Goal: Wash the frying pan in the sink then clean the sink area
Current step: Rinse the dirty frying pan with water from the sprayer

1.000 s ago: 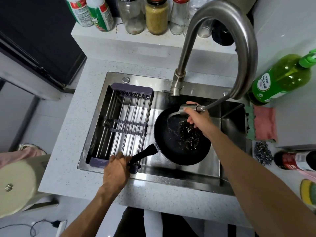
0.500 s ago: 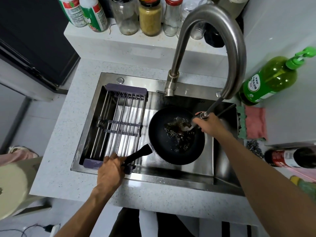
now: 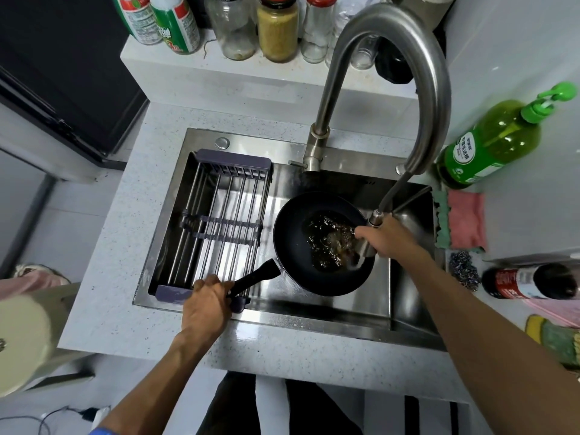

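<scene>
While the left hand (image 3: 205,304) grips the frying pan (image 3: 323,243) by its handle to steady it in the sink (image 3: 314,321), at its near edge, the right hand (image 3: 387,238) is wrapped around the pull-out spray head (image 3: 367,246), probably rinsing brown residue. Labels on the green bottle (image 3: 489,146) are unreadable.

The end of the pan handle (image 3: 255,277) was hidden inside the left hand (image 3: 207,304). The right hand (image 3: 387,237) covered most of the sprayer head (image 3: 365,246) — its spout was blurry. Dark bits in the frying pan (image 3: 288,233) were too smeared to name. The jars (image 3: 277,29) at the back lost their tops to the picture's edge — the sponge (image 3: 561,340) was cut off too.
</scene>
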The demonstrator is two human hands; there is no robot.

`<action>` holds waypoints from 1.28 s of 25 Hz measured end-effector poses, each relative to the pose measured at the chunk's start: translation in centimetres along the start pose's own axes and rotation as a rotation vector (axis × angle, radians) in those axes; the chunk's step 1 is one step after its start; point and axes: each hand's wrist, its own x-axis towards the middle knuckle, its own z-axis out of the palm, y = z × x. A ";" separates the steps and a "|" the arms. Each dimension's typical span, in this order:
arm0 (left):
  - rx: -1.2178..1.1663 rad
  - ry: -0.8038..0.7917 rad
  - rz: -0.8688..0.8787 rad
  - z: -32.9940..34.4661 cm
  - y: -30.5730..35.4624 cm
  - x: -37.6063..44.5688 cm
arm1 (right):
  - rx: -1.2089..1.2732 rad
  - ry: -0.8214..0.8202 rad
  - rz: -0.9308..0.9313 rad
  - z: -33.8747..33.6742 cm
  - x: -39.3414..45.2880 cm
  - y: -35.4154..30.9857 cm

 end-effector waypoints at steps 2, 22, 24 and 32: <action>-0.007 0.004 -0.003 0.1 0.0 0.0 | 0.090 -0.083 0.013 1.5 -1.2 -0.7; -0.124 0.021 -0.019 0.6 -0.6 0.0 | 0.861 0.179 0.022 4.9 1.7 -2.8; -0.142 0.021 -0.032 0.7 -0.6 -0.1 | 0.881 0.207 0.014 4.9 1.9 -3.0; -0.106 0.002 -0.018 0.4 -0.4 0.0 | 0.683 0.346 0.024 2.1 2.1 -1.1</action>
